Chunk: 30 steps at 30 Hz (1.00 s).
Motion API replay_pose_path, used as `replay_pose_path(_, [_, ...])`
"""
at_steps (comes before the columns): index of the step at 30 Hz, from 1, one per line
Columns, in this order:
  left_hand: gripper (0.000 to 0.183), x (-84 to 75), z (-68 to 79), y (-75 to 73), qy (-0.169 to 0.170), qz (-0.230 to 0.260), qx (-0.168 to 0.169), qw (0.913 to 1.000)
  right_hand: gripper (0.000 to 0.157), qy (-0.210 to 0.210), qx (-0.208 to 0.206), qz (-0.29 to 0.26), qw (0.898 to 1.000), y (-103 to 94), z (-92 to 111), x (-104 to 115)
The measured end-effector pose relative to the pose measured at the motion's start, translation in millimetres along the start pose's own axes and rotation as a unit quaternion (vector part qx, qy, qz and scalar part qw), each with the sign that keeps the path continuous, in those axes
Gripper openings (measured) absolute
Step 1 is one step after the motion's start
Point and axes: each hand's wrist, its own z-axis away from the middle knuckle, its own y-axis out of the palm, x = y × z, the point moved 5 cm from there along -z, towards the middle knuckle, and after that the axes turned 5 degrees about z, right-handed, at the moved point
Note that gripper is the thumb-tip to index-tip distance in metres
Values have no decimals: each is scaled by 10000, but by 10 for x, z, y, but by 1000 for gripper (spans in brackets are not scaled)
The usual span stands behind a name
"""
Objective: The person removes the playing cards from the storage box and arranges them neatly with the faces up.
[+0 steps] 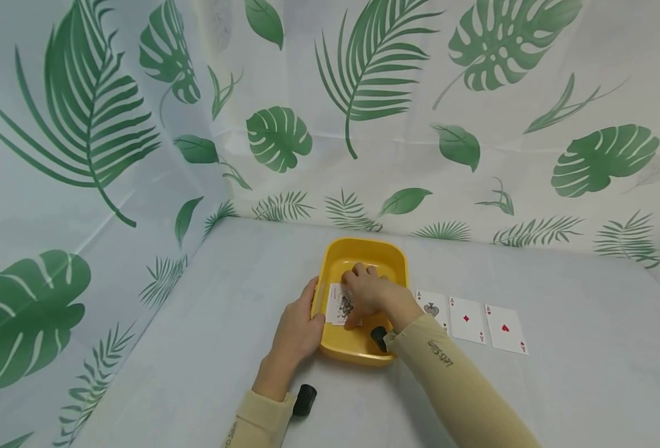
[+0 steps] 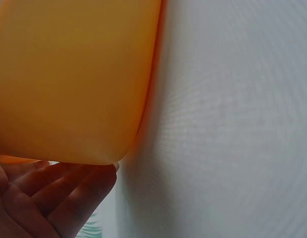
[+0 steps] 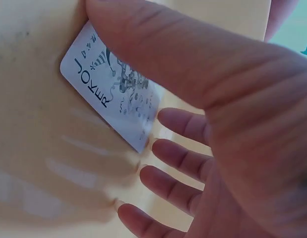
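A joker card lies face up in a yellow tray, in its left part. My right hand reaches down over this joker card, with the thumb at one edge and curled fingers at the opposite side. The fingertips come down close to the tray floor. My left hand holds the tray by its left side, the thumb at the rim. Seen from the left wrist, the fingers press against the outside of the tray wall.
Right of the tray three aces lie face up in a row: the ace of spades, partly behind my right arm, the ace of diamonds and the ace of hearts. A leaf-patterned cloth hangs behind the white table.
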Motion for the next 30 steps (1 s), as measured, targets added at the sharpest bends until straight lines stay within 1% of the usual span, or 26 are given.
replay_pose_path(6, [69,-1,-6,3,2,42,2,10000,86,13,-38,7,10000,8,-11,-17])
replay_pose_path(13, [69,3,-5,-1,-24,-1,-6,10000,93,41,-106,-149,9998,6,-1,-14])
replay_pose_path(21, [68,-5,1,-8,-18,-28,-10,10000,88,18,-59,-397,9992,-5,23,20])
replay_pose_path(26, [68,-6,2,-7,-26,-17,8,10000,84,-84,-32,-379,9992,-13,41,52])
replay_pose_path(30, [68,1,-2,-6,9,-3,11,10000,87,-95,-46,-378,9992,-17,44,63])
